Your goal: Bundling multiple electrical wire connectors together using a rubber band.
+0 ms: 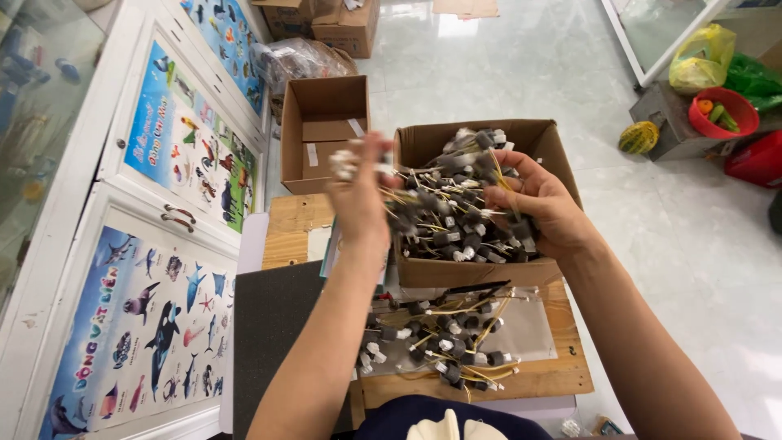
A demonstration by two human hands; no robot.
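A loose pile of wired sockets (440,346) lies near on the wooden desk (554,376). Beyond, left hand (358,200) and right hand (542,204), each grip clamped on the tangled bundle (452,212) above the cardboard box (476,273); teasing strands apart gently would likely avoid snagging.

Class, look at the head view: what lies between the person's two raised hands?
A tangled bunch of small grey parts on yellowish wires, between left hand and right hand.

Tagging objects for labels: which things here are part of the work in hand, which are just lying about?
In use: left hand, right hand, tangled bundle of small grey wired parts, their cardboard box, loose parts on the wooden board.

Lying about: empty cardboard box, red basin, yellow bag, animal posters.
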